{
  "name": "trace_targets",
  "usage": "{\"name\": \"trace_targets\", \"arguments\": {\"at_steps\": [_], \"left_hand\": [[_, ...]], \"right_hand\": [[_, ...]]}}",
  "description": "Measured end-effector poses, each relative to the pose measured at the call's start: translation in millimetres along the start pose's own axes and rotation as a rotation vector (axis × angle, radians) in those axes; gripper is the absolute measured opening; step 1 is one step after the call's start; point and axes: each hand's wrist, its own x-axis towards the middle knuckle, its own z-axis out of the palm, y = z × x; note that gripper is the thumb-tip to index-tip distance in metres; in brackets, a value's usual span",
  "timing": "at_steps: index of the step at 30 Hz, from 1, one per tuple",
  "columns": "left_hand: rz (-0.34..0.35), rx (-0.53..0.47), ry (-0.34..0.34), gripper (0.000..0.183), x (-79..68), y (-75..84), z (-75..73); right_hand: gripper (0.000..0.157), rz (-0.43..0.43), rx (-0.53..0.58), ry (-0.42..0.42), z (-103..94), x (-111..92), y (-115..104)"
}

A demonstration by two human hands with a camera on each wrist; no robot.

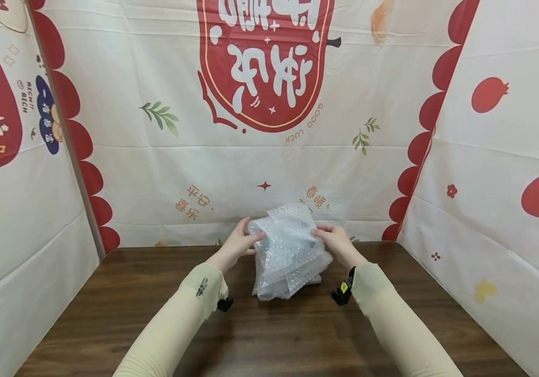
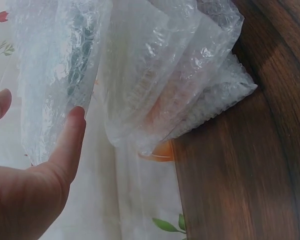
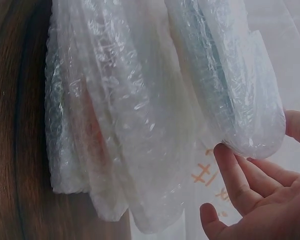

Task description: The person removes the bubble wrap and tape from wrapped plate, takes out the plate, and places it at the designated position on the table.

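Bubble-wrapped packet (image 1: 290, 233): left hand (image 1: 237, 243), right hand (image 1: 338, 244) pinch opposite edges, narrowly closed, arms (image 1: 170, 319) outstretched.

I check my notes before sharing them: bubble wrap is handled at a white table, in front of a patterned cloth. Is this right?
Not quite: the table is dark brown wood, as the head view shows. The bubble wrap is indeed handled there, in front of the patterned cloth.
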Motion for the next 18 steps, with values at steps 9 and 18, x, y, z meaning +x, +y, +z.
{"name": "trace_targets", "arguments": {"at_steps": [9, 18], "left_hand": [[0.046, 0.021, 0.028, 0.082, -15.1, 10.4, -11.5], [0.054, 0.054, 0.014, 0.081, -33.5, 10.2, -25.1]], "right_hand": [[0.056, -0.061, 0.039, -0.024, 5.7, -16, -15], [0.056, -0.114, 0.016, -0.059, 16.3, -33, -17]]}}
